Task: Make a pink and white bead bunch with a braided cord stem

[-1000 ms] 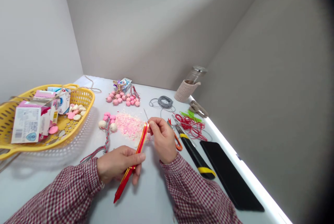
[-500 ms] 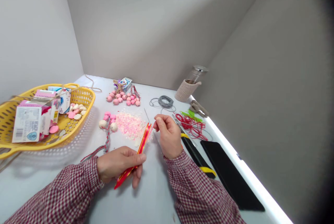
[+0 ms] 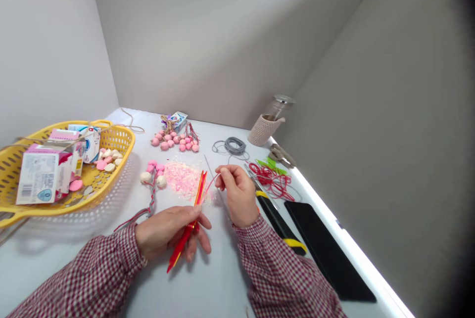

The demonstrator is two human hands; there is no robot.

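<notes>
A red ribbon with gold edges (image 3: 200, 190), folded into a long narrow strip, slants through my left hand (image 3: 174, 230). The thumb presses on it while the other fingers spread partly beneath. My right hand (image 3: 236, 193) pinches a thin pinkish strand (image 3: 211, 182) between thumb and forefinger; this strand curves back to the ribbon near the left thumb. Beyond the ribbon lies a pile of pink and cream shavings (image 3: 181, 177). To its left rests a cluster of pink and white balls (image 3: 153, 174) on a braided red and grey cord (image 3: 152, 198).
At the left stands a yellow basket (image 3: 128, 147) with boxes and pink and white pieces. Pink ball bunches (image 3: 170, 141), grey cord (image 3: 235, 146) and a bottle in a woven sleeve (image 3: 265, 129) are farther back. Red cord (image 3: 269, 175) and a black pad (image 3: 326, 249) lie right.
The ribbon's upper end has shifted left and the strip stands steeper. My left fingers have spread more. The strand now bows visibly between the ribbon and my right hand, which moved slightly left.
</notes>
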